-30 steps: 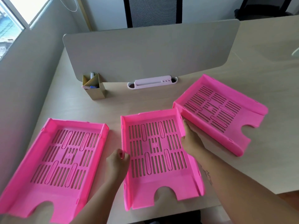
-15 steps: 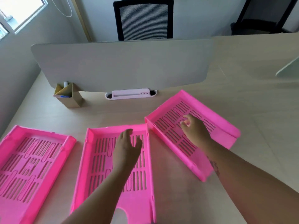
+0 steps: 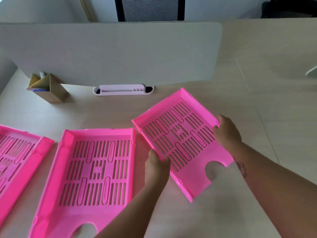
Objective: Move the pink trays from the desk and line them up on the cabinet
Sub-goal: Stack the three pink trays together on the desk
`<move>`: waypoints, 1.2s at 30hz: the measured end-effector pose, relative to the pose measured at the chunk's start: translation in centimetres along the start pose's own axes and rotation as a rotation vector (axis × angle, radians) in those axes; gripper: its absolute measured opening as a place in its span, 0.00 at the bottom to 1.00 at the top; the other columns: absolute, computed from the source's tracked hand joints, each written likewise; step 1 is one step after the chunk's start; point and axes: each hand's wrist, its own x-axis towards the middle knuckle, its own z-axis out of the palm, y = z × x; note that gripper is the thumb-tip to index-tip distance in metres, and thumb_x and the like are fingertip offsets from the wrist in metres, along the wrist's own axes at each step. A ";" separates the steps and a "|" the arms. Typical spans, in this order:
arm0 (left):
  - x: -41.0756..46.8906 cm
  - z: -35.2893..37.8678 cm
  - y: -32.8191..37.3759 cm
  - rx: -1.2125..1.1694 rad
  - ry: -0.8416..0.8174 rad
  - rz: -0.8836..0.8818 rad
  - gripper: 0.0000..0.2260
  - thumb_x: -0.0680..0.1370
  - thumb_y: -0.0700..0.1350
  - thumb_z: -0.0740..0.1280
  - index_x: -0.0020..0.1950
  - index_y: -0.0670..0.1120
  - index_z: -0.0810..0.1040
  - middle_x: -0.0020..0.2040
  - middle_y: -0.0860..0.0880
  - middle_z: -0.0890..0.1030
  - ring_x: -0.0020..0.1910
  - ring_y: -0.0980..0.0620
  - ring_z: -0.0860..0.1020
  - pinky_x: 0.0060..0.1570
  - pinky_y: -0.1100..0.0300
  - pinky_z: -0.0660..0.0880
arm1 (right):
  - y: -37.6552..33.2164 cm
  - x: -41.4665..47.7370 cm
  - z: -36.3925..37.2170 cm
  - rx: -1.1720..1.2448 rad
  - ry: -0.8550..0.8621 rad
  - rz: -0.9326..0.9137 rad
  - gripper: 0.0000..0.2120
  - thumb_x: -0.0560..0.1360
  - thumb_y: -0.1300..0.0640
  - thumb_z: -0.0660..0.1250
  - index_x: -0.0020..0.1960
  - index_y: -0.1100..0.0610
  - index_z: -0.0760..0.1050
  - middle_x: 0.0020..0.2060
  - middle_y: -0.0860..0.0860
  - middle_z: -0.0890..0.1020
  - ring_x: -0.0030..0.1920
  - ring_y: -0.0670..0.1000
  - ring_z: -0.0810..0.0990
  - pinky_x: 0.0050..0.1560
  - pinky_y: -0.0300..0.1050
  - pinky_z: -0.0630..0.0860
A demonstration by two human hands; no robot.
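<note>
Three pink slotted trays lie on the light wooden desk [image 3: 257,83]. The right tray [image 3: 180,134] sits at an angle. My left hand [image 3: 157,164] grips its left side wall and my right hand [image 3: 226,133] grips its right side wall. The middle tray [image 3: 96,170] lies flat to the left of it, with no hand on it. The left tray [image 3: 15,160] is partly cut off by the frame's left edge. No cabinet is in view.
A grey divider panel [image 3: 111,52] stands across the back of the desk. A cardboard pen holder [image 3: 48,89] and a white cable slot [image 3: 122,89] sit at its base. A black mesh chair [image 3: 149,8] stands behind the panel.
Both hands left the middle tray, moved right, and now hold the right tray by its two side walls. The view shifted to the right.
</note>
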 end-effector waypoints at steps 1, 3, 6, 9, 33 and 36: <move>0.0 0.2 0.2 -0.015 0.017 -0.010 0.08 0.78 0.39 0.64 0.57 0.42 0.71 0.45 0.48 0.80 0.35 0.52 0.80 0.32 0.54 0.82 | 0.5 0.2 0.0 0.009 -0.010 0.002 0.18 0.80 0.62 0.59 0.69 0.64 0.70 0.59 0.64 0.79 0.56 0.64 0.80 0.53 0.56 0.78; -0.1 0.5 0.7 -0.004 0.033 0.006 0.05 0.78 0.36 0.61 0.54 0.41 0.71 0.42 0.48 0.78 0.34 0.51 0.79 0.35 0.49 0.83 | 1.3 0.4 -0.1 0.011 -0.002 0.002 0.15 0.81 0.63 0.57 0.65 0.64 0.73 0.54 0.63 0.82 0.48 0.63 0.81 0.44 0.54 0.79; 0.0 0.4 2.0 0.026 0.029 0.065 0.05 0.78 0.35 0.59 0.52 0.41 0.70 0.40 0.48 0.77 0.32 0.51 0.76 0.35 0.51 0.80 | 2.4 0.0 -1.0 0.023 0.030 0.020 0.11 0.81 0.64 0.56 0.55 0.66 0.76 0.46 0.63 0.82 0.38 0.58 0.75 0.35 0.46 0.69; 0.2 -0.6 3.5 0.071 0.034 0.153 0.05 0.78 0.36 0.58 0.52 0.38 0.71 0.38 0.44 0.78 0.30 0.50 0.73 0.29 0.54 0.73 | 2.9 -1.1 -2.8 0.063 0.119 0.011 0.06 0.79 0.64 0.60 0.46 0.65 0.73 0.40 0.62 0.79 0.30 0.53 0.71 0.29 0.42 0.64; 1.3 -31.6 -12.2 0.403 0.200 0.387 0.09 0.83 0.42 0.55 0.46 0.41 0.71 0.35 0.42 0.78 0.29 0.45 0.78 0.23 0.56 0.75 | -20.1 -24.6 8.3 0.388 0.015 -0.021 0.08 0.79 0.62 0.59 0.44 0.59 0.60 0.29 0.48 0.65 0.26 0.47 0.63 0.25 0.43 0.55; 0.8 -31.9 -13.5 0.399 0.187 0.309 0.09 0.84 0.41 0.53 0.47 0.42 0.69 0.34 0.45 0.76 0.26 0.50 0.75 0.19 0.64 0.68 | -20.8 -25.7 9.7 0.379 -0.014 -0.016 0.07 0.80 0.62 0.58 0.46 0.58 0.60 0.30 0.48 0.66 0.25 0.48 0.64 0.24 0.43 0.58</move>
